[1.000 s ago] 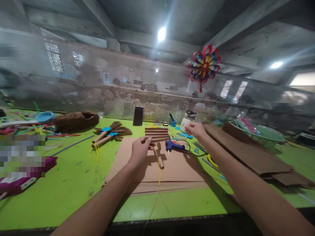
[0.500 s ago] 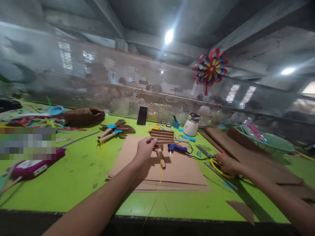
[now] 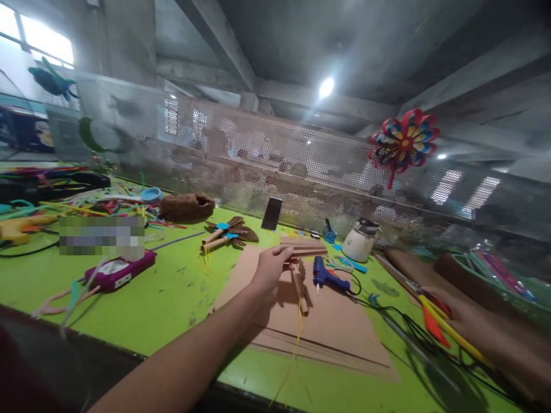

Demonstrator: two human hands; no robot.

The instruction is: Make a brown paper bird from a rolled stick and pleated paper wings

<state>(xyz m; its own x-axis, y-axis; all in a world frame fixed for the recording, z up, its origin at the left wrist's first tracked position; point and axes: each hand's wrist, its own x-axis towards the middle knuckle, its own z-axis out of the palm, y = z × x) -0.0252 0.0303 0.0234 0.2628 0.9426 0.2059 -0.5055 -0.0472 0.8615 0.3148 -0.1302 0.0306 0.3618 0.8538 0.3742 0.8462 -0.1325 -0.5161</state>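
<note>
My left hand (image 3: pixel 273 269) is closed on a pleated cardboard piece (image 3: pixel 307 251), pinched between thumb and fingers over the brown sheets. Beneath it a rolled cardboard tube (image 3: pixel 300 289) hangs at a slant, with yellow string (image 3: pixel 298 330) trailing toward the table edge. On the right, my right hand (image 3: pixel 467 321), blurred by motion, is wrapped round the yellow-and-red handles of scissors (image 3: pixel 424 298). Their blades point up and left, away from me. A blue glue gun (image 3: pixel 329 276) lies on the sheets between my hands.
Brown cardboard sheets (image 3: pixel 344 338) cover the middle of the green table (image 3: pixel 172 287). Left are a purple power strip (image 3: pixel 123 269) and winged tube figures (image 3: pixel 228 232). A phone (image 3: pixel 272 213) and white pot (image 3: pixel 360 240) stand behind. Cables (image 3: pixel 396 312) and a green basket (image 3: pixel 486 269) are right.
My right hand has picked up the scissors from the table and drawn them right and nearer. The left hand still holds the pleated piece, now tipped flatter. The view has swung left.
</note>
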